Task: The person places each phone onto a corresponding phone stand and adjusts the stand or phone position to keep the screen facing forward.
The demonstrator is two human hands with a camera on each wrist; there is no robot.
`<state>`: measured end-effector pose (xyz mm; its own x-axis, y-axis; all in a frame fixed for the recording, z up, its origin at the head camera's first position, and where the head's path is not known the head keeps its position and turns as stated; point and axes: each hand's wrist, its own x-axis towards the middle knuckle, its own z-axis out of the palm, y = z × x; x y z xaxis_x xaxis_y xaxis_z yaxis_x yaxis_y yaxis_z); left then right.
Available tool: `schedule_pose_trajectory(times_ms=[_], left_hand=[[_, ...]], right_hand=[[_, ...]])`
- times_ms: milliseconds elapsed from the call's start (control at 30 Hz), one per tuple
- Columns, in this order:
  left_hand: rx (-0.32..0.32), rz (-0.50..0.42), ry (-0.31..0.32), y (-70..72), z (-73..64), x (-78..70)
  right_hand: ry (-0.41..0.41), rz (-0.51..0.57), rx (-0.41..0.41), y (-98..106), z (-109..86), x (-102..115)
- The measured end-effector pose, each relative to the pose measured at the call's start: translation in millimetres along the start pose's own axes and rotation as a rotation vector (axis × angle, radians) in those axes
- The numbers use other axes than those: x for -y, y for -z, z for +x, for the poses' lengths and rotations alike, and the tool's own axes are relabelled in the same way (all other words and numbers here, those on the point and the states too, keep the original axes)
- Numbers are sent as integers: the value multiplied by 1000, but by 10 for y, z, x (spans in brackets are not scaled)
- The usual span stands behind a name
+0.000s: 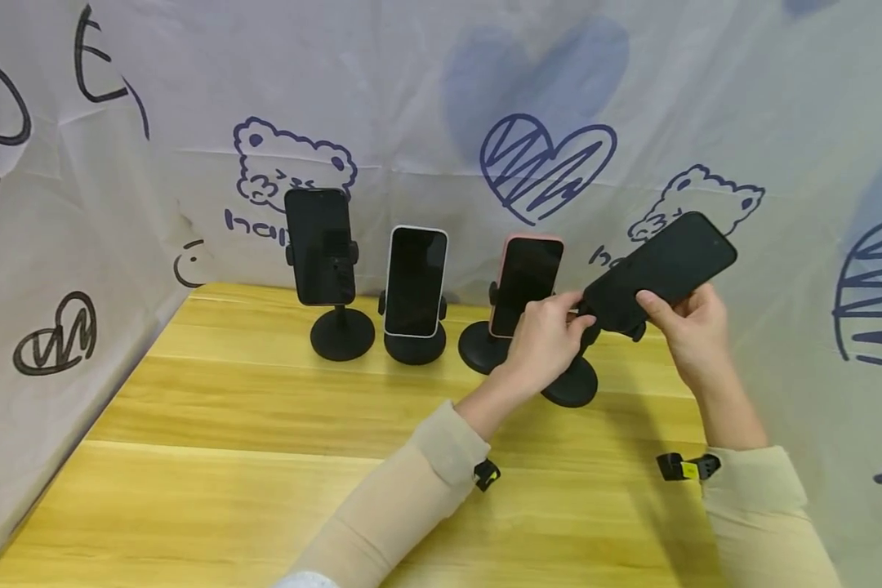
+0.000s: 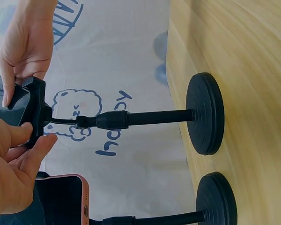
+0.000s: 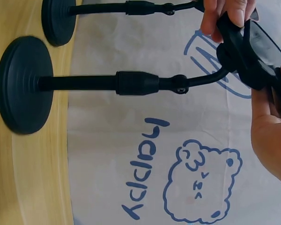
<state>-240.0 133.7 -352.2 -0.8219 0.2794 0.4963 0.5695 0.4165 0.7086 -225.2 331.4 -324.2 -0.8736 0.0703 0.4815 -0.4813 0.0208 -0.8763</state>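
Note:
At the right end of a row of stands, a black phone (image 1: 665,265) sits tilted sideways at the clamp (image 3: 239,51) of a black phone stand (image 1: 572,385). My right hand (image 1: 694,335) holds this phone by its lower long edge, thumb on the screen and fingers behind. With thumb and fingers, my left hand (image 1: 547,339) pinches the left end of the clamp. A thin bent neck and a straight pole (image 2: 154,117) join the clamp to the round base (image 2: 205,113), which stands on the table. Part of the clamp is hidden behind the phone and left hand in the head view.
Further left stand a pink-edged phone (image 1: 529,273), a white-edged phone (image 1: 416,282) and a black phone (image 1: 321,245), each upright in its own black stand. They share a wooden table (image 1: 250,457). Behind hangs a white cloth (image 1: 412,98) with blue drawings.

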Motion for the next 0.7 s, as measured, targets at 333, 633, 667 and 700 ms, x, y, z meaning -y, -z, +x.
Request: schedule_pose_trajectory(times_ms=[333,633,667,700], left_hand=[[39,84,-8,22,15,-23],[56,164,-58,74,40,-21],[59,168,-60,80,39,-23],[60,173,-63,83,42,-24]], right_hand=[[90,-321,0,79,-28,-52],[125,-539,25,140,8,-29],[127,-544,33,149,12,-27],[130,-546,39,157,19,-24]])
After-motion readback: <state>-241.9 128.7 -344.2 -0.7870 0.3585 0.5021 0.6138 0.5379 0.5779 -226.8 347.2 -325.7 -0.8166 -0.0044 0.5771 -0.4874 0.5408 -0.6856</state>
